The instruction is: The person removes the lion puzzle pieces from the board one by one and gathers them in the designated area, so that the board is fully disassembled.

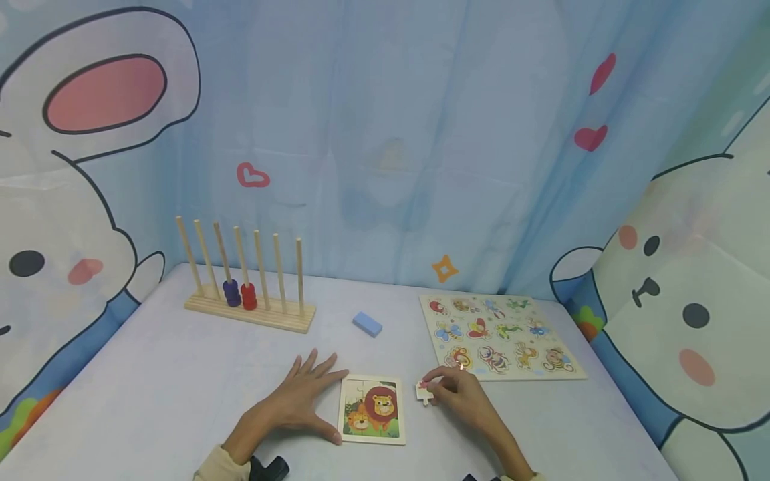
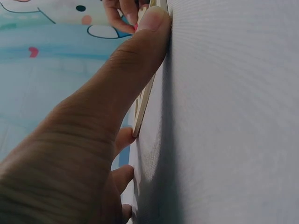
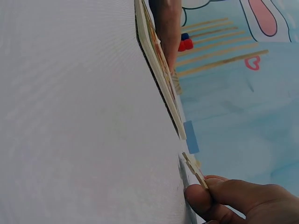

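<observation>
A square wooden lion puzzle (image 1: 371, 410) lies flat on the white table, showing a lion and a cub. My left hand (image 1: 301, 394) is spread at its left side, thumb by the lower left corner and forefinger by the upper left one. In the left wrist view the thumb (image 2: 135, 51) touches the puzzle's edge. To the right of the puzzle, my right hand (image 1: 460, 397) pinches a small puzzle piece (image 1: 424, 393) between thumb and forefinger. The right wrist view shows this piece (image 3: 194, 169) edge-on, tilted, apart from the puzzle board (image 3: 159, 70).
A blue block (image 1: 367, 324) lies behind the puzzle. At back left stands a wooden peg rack (image 1: 252, 316) with blue and red beads on two pegs. An insect picture board (image 1: 502, 337) lies at back right. A printed curtain (image 1: 385, 133) hangs behind the table.
</observation>
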Tool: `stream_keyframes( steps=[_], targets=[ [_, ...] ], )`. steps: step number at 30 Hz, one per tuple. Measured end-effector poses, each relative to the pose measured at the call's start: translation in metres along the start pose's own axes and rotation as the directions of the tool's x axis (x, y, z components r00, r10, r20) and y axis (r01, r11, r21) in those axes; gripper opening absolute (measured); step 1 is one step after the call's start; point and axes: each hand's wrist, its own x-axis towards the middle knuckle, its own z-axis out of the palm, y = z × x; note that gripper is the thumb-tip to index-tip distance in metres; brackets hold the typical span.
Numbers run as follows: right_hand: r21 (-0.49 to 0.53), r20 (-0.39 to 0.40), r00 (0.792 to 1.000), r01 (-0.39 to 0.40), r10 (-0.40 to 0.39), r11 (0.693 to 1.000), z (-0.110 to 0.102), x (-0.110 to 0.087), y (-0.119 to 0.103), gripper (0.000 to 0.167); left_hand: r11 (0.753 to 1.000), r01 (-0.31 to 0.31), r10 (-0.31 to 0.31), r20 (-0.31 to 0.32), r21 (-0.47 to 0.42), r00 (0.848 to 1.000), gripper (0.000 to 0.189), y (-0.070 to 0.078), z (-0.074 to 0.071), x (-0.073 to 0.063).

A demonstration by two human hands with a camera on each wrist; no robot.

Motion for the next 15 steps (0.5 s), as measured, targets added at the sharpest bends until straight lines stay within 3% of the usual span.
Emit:
stream_keyframes(
  steps=[15],
  targets=[
    [-0.067, -0.020, 1.000, -0.018, 0.016, 0.998, 0.0042, 0.0012, -0.0076, 0.006, 1.000, 0.008, -0.008, 0.006, 0.000, 1.000, 0.106, 0.0017, -0.0010, -0.0001]
  ],
)
